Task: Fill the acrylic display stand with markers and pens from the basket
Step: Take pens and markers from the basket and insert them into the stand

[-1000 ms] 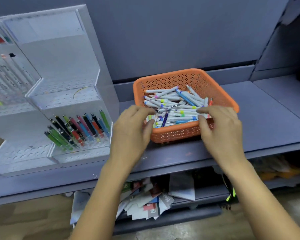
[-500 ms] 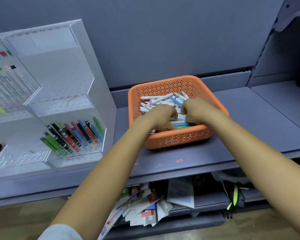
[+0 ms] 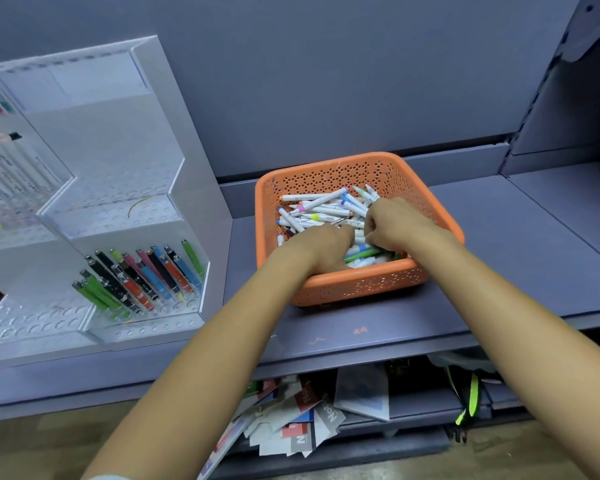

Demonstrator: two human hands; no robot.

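Note:
An orange perforated basket (image 3: 329,168) sits on the grey shelf, holding a heap of white markers (image 3: 321,210) with coloured caps and bands. Both my hands are down inside it, close together. My left hand (image 3: 321,249) digs into the near side of the heap, its fingers curled round markers; a green pen (image 3: 364,255) pokes out beside it. My right hand (image 3: 397,223) is curled over markers toward the basket's right. The clear acrylic display stand (image 3: 125,188) stands at the left, and its lower tier holds several coloured pens (image 3: 146,275).
The stand's upper left tiers hold several white markers (image 3: 7,168). A grey back wall rises behind the basket. A shelf upright (image 3: 534,98) stands at the right. Under the shelf (image 3: 499,237) lie loose cards and papers (image 3: 291,420) and a dark bag (image 3: 468,393).
Both hands moved from the basket's near rim down into the marker heap and curled there. My view has come closer to the basket.

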